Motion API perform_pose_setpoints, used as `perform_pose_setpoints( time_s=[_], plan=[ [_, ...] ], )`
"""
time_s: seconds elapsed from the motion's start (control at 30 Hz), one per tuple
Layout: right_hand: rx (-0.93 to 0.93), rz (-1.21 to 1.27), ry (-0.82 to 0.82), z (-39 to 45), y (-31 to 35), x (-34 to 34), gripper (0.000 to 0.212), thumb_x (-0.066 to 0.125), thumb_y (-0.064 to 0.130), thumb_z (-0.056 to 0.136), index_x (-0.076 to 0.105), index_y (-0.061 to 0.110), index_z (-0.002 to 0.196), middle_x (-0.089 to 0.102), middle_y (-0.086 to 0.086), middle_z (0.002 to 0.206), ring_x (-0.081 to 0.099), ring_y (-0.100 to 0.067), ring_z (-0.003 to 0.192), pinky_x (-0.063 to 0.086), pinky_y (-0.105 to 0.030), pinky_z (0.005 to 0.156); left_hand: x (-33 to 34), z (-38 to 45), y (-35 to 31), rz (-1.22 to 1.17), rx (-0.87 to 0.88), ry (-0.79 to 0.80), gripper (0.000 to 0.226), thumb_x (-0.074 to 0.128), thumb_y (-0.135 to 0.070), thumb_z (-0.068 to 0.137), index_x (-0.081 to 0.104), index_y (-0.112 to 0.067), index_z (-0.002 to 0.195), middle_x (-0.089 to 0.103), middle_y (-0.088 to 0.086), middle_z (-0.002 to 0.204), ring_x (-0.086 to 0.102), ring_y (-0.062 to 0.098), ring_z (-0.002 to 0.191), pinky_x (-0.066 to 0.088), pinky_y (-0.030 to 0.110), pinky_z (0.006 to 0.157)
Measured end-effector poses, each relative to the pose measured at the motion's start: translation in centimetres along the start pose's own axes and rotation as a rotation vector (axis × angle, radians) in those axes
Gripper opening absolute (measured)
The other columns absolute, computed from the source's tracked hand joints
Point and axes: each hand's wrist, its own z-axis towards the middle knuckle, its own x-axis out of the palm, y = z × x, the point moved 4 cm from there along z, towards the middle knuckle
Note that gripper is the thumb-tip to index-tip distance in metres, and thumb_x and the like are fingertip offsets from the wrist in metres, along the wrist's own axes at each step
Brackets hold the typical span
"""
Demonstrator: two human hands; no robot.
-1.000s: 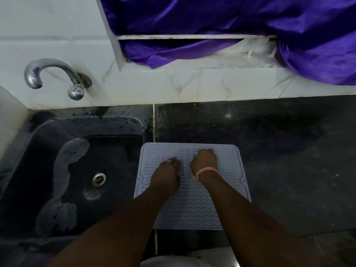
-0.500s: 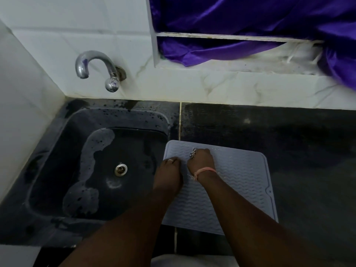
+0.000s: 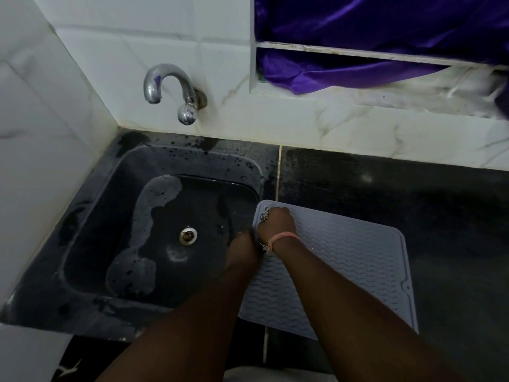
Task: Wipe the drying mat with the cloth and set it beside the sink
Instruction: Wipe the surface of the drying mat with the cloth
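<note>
Looks like I'm near the end here: the drying mat (image 3: 344,260) lies flat on the table (image 3: 440,216) right beside the sink (image 3: 165,230), so the placing part seems basically done. No cloth visible anywhere, so I can't tell if the wiping happened. My right hand (image 3: 276,223) sits on the mat's far corner, fingers curled, maybe pressing or pinching the edge, can't tell. My left hand (image 3: 243,248) is just to its left at the mat's edge, blurred, grip unclear. Count: one mat, one sink, one tap (image 3: 170,89), two hands.
</note>
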Motion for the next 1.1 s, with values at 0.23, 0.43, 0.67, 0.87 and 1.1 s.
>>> perform_pose_setpoints(
  time_s=[0.23,0.43,0.67,0.87,1.1],
  plan=[
    [-0.060,0.024,0.024,-0.5,0.5,1.0,0.020,0.057,0.016,0.083,0.067,0.006,0.096,0.064,-0.012,0.097,0.062,-0.026,0.092,0.052,-0.032,0.085,-0.1,-0.3,-0.4,0.006,0.022,-0.005,0.031,0.062,-0.018,0.091,0.061,-0.018,0.122,0.068,0.006,0.117,0.065,0.023,0.107,0.052,0.035,0.090],
    [-0.069,0.194,0.065,-1.7,1.1,-0.3,0.017,0.055,0.013,0.089,0.067,0.007,0.079,0.064,-0.006,0.074,0.061,-0.019,0.071,0.049,-0.029,0.066,-0.1,-0.2,-0.1,0.049,0.015,0.014,0.027,0.061,-0.022,0.093,0.063,-0.013,0.118,0.068,0.012,0.117,0.064,0.027,0.106,0.050,0.036,0.088],
    [0.094,0.354,-0.130,-3.8,-6.4,-5.6,0.017,0.060,0.013,0.087,0.072,0.002,0.087,0.072,-0.011,0.092,0.066,-0.022,0.081,0.054,-0.029,0.077,1.3,-1.2,-5.2,0.261,0.178,-0.051,0.057,0.056,-0.027,0.087,0.047,-0.017,0.142,0.045,0.009,0.147,0.042,0.034,0.130,0.041,0.047,0.106],
    [0.328,0.391,-0.293,-6.2,-14.4,-9.9,0.016,0.059,0.013,0.085,0.068,0.001,0.079,0.069,-0.012,0.080,0.062,-0.023,0.075,0.044,-0.025,0.066,5.1,-2.3,-9.5,0.358,0.337,0.107,0.057,0.053,-0.027,0.090,0.043,-0.017,0.145,0.044,0.007,0.147,0.041,0.031,0.130,0.040,0.047,0.106],
    [0.560,0.312,-0.439,-8.6,-22.9,-14.9,0.022,0.060,0.016,0.086,0.070,-0.002,0.093,0.070,-0.020,0.099,0.064,-0.036,0.098,0.049,-0.036,0.083,7.4,-3.6,-10.8,0.434,0.423,0.166,0.060,0.053,-0.032,0.092,0.038,-0.024,0.150,0.037,0.004,0.154,0.035,0.029,0.137,0.036,0.048,0.111]
  ],
)
